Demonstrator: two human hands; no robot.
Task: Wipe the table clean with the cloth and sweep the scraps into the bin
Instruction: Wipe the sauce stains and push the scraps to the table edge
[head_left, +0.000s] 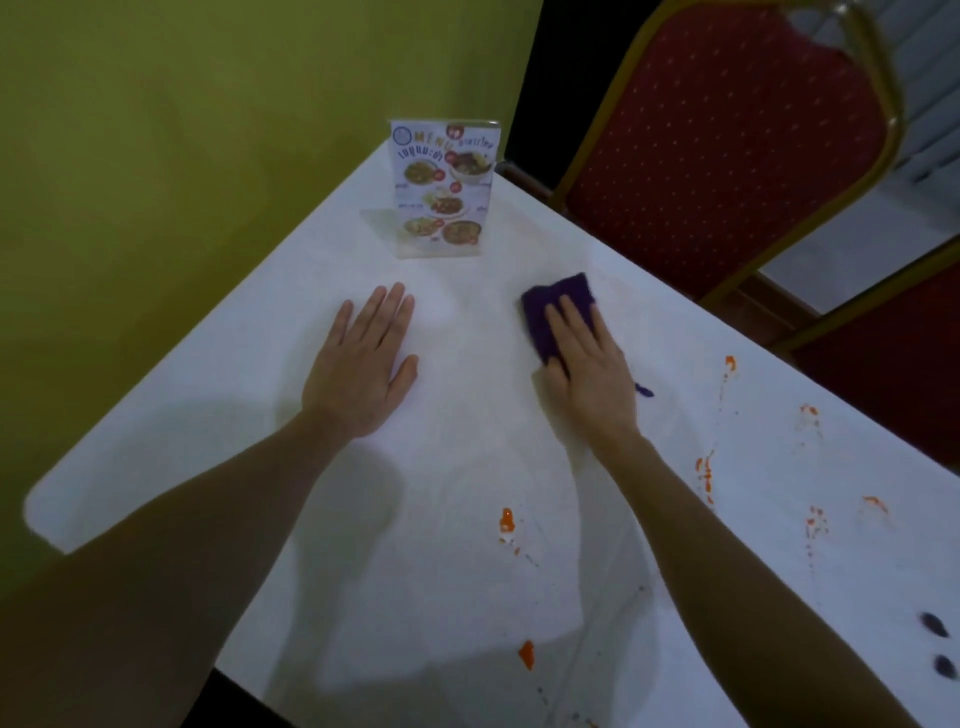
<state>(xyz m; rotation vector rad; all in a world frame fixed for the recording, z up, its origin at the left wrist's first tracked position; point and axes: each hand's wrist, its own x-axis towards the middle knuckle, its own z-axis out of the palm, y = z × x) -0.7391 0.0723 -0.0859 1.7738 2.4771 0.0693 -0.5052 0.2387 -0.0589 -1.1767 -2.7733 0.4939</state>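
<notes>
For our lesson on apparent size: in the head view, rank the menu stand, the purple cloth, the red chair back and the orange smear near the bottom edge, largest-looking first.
1. Red chair back
2. Menu stand
3. Purple cloth, partly hidden under the right hand, so its full size is unsure
4. Orange smear

White table (457, 467) bears a menu stand (444, 192), purple cloth (558, 306), orange smears (506, 519), perhaps sauce.

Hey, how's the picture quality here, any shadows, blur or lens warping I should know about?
Head view: dim, soft overall. Arm shadows fall across the white table beneath both forearms. Wide-angle warping bows the red chair frame. Menu stand print is blurred; orange stains stay distinct. The right hand on the purple cloth looks slightly smeared.
</notes>
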